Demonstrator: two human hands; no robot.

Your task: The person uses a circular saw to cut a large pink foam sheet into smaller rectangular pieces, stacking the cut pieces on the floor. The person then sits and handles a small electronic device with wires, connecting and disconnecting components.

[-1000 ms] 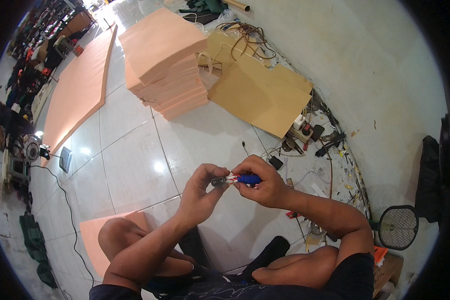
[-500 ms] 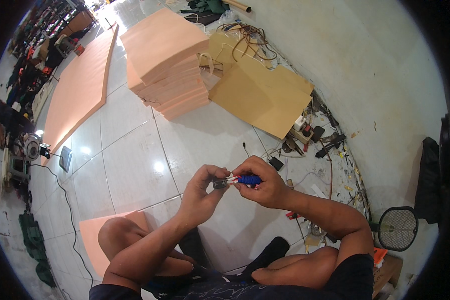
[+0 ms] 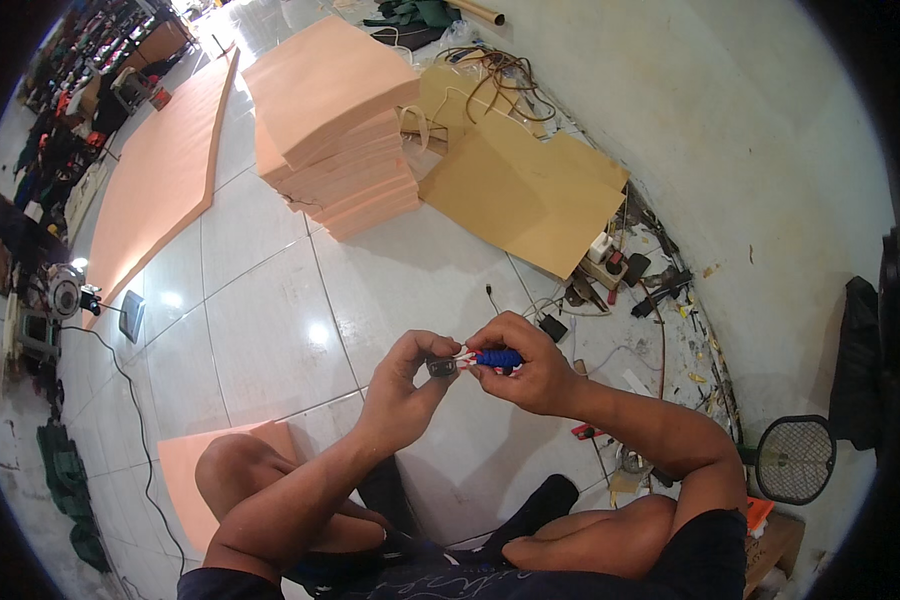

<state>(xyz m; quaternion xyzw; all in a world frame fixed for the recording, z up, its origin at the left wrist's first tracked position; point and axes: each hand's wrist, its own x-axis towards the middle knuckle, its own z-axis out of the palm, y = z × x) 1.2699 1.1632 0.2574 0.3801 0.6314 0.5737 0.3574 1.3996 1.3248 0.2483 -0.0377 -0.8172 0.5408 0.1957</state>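
I sit on a white tiled floor with both hands raised in front of me. My right hand (image 3: 526, 362) grips a small tool with a blue handle (image 3: 497, 358), its tip pointing left. My left hand (image 3: 402, 388) pinches a small dark part (image 3: 441, 368) between thumb and fingers, right at the tool's tip. The two hands nearly touch. What the part is stays too small to tell.
A tall stack of orange foam boards (image 3: 335, 125) lies ahead, with brown cardboard sheets (image 3: 525, 190) beside it. Cables, a power strip and small tools (image 3: 620, 270) litter the floor by the wall. A circular saw (image 3: 62, 295) sits at left, a racket-shaped swatter (image 3: 795, 460) at right.
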